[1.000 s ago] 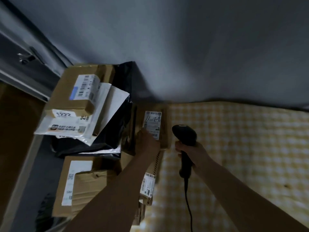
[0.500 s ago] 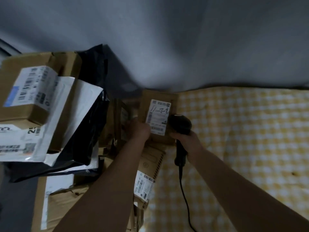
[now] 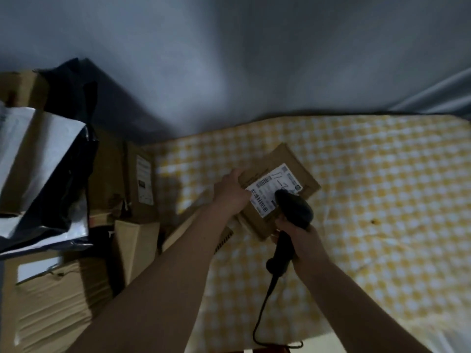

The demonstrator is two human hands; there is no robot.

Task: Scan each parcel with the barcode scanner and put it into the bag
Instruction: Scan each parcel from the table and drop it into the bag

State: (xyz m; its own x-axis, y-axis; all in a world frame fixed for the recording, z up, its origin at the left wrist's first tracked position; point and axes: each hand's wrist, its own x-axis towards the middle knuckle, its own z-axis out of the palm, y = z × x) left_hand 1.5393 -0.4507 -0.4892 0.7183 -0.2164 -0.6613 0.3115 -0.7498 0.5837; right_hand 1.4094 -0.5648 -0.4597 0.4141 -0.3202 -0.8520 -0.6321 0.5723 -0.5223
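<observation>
A small cardboard parcel with a white shipping label is held tilted above the yellow checked cloth. My left hand grips its left edge. My right hand grips the handle of the black barcode scanner. The scanner's head sits right over the lower right part of the label. The scanner's cable runs down toward the bottom edge. No bag that I can tell apart is in view.
Several cardboard boxes stand stacked at the left beside the cloth. White and black plastic mailers lie on top of the stack at the far left. A grey wall rises behind.
My left hand has carried the labelled parcel rightward from the box stack out over the checked cloth. My right hand has followed with the scanner, which now covers part of the label.
</observation>
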